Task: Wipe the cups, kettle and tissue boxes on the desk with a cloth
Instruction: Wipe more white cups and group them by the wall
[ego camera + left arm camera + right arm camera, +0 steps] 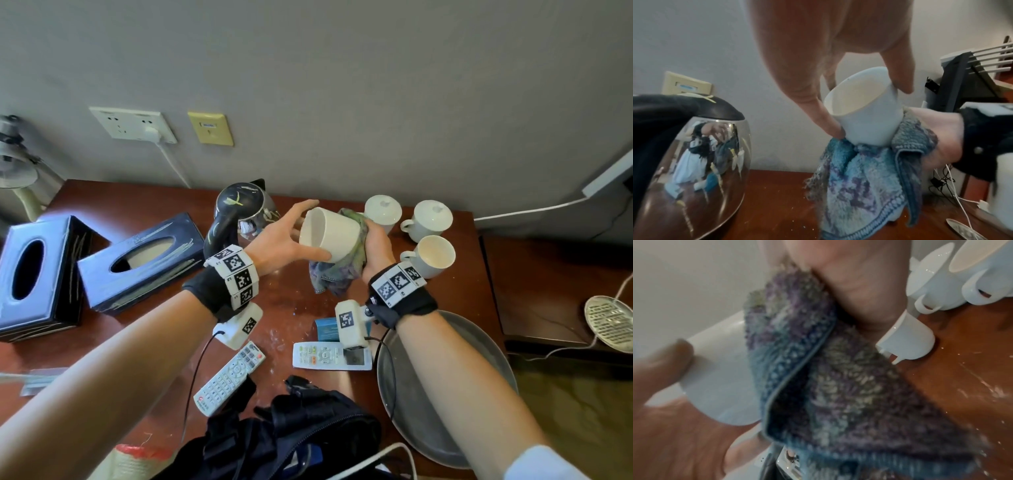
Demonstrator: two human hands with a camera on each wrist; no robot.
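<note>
A white cup is held tilted above the desk, its mouth facing left. My left hand grips its rim, thumb below and fingers above. My right hand holds a blue-purple cloth wrapped round the cup's base; the cloth's end hangs down. The black and steel kettle stands behind my left hand. Two dark tissue boxes lie at the left. Two lidded cups and one open cup stand at the right.
Two remotes and a small blue box lie under my wrists. A grey round tray sits at the front right, a black bag at the front edge. A white cable runs from the wall socket.
</note>
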